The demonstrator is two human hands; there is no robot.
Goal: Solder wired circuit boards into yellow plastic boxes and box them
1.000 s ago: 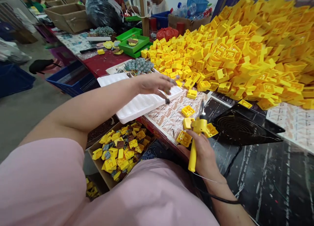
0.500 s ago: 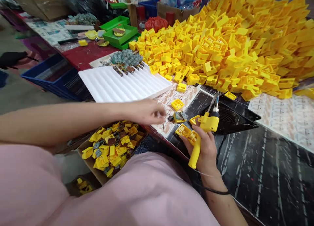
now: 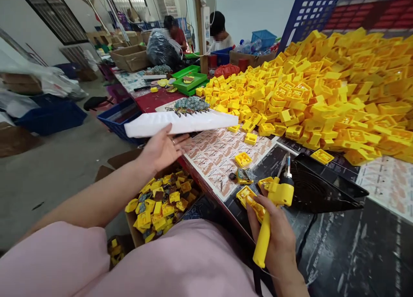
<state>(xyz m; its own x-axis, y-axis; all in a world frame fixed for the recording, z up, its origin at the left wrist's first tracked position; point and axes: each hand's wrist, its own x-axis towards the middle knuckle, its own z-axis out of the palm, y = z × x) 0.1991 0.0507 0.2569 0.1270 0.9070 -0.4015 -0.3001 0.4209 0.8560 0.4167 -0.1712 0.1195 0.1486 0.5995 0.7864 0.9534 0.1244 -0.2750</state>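
My left hand [image 3: 163, 152] is at the near side of a white foam tray [image 3: 180, 124], fingers stretched out and apart, thumb up against the tray's edge. The tray's near side looks tipped up, and grey parts with wires [image 3: 192, 103] lie on it. My right hand [image 3: 274, 228] is wrapped round a yellow soldering gun [image 3: 280, 194], its metal tip pointing up and away. Beside that hand's fingers is an open yellow plastic housing [image 3: 247, 196]; whether the fingers grip it I cannot tell. Near it lie another yellow housing [image 3: 243, 159] and one with a grey part [image 3: 245, 175].
A big heap of yellow housings [image 3: 306, 94] covers the back right. A black fan-like object [image 3: 316, 183] lies beyond the soldering gun. Below the table edge stands a carton of yellow and grey pieces [image 3: 166, 202]. Green trays [image 3: 190, 82] are further back; two people sit behind.
My left hand has moved left from beside the housings to the foam tray and spread its fingers. The tray's near side has tipped up. The camera view has lifted; my right hand keeps the soldering gun.
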